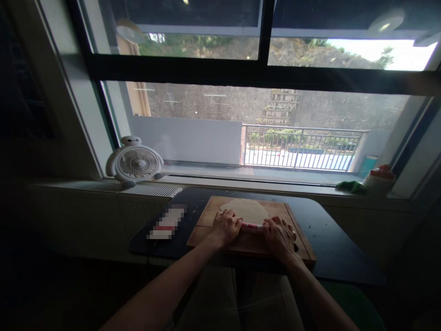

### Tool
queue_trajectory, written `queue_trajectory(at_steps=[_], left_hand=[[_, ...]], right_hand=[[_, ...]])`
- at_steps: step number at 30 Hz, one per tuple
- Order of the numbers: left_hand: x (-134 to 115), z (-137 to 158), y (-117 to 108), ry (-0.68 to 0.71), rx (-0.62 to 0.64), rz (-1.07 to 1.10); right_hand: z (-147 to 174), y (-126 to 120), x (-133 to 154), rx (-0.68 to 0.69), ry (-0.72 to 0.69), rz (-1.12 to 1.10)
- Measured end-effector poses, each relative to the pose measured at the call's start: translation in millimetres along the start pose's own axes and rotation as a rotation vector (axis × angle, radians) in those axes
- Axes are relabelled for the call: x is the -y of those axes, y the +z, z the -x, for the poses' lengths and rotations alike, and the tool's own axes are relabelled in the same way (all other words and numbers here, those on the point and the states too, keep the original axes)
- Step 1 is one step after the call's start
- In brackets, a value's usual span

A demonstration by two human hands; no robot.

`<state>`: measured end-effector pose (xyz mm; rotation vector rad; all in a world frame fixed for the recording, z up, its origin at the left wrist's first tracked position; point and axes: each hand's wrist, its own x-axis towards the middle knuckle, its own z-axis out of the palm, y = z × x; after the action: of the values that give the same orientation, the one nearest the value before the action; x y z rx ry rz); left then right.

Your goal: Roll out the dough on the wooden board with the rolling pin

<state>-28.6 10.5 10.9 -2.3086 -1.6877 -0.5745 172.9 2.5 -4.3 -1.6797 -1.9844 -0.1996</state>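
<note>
A pale, flattened sheet of dough (244, 210) lies on a wooden cutting board (203, 230). Across the dough's near edge runs a slim rolling pin (252, 226), with a red and white pattern in the stretch between my hands. My left hand (227, 226) is closed over its left end, and my right hand (279, 233) is closed over the right end. Both ends of the pin are hidden under my fingers. A dark hole in the board shows just right of my right hand.
The board rests on a dark table (337, 248) with rounded corners. Left of it lies a blurred-out flat item (167, 223). A white fan (139, 163) stands by the window at left; a white container with an orange-red top (381, 179) and a green cloth (350, 186) sit on the right sill.
</note>
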Motion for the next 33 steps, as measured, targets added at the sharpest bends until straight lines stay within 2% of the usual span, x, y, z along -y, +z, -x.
queue_trajectory(at_steps=[2,5,10,14,18,23,25,28,33], left_hand=[[0.7,10.1,-2.8,0.019,-0.042,0.004],[0.8,11.3,-5.3,0.043,-0.038,0.003],[2.5,-21.0,0.6,-0.062,0.031,-0.040],[6.5,-42.6,9.4,-0.129,0.067,-0.045],[4.6,-32.5,9.4,-0.115,0.043,-0.045],[-2.6,-1.2,5.0,-0.062,-0.040,-0.064],[-4.0,5.6,4.7,-0.041,-0.077,-0.072],[-4.3,3.8,4.7,-0.054,-0.053,-0.071],[0.2,-21.8,7.7,-0.105,0.012,-0.059]], right_hand=[[3.5,-1.5,-0.6,0.004,0.026,-0.031],[-3.8,-2.5,-1.8,0.044,0.053,-0.028],[-37.7,4.1,-3.5,0.179,0.161,-0.001],[-57.4,10.5,-3.9,0.199,0.210,0.020],[-49.2,10.9,-3.9,0.174,0.201,0.029],[-19.2,9.1,-3.6,-0.002,0.101,0.071],[-12.6,7.6,-3.0,-0.034,0.080,0.081],[-14.6,4.1,-1.6,0.032,0.103,0.081],[-39.2,1.9,-0.4,0.175,0.182,0.078]])
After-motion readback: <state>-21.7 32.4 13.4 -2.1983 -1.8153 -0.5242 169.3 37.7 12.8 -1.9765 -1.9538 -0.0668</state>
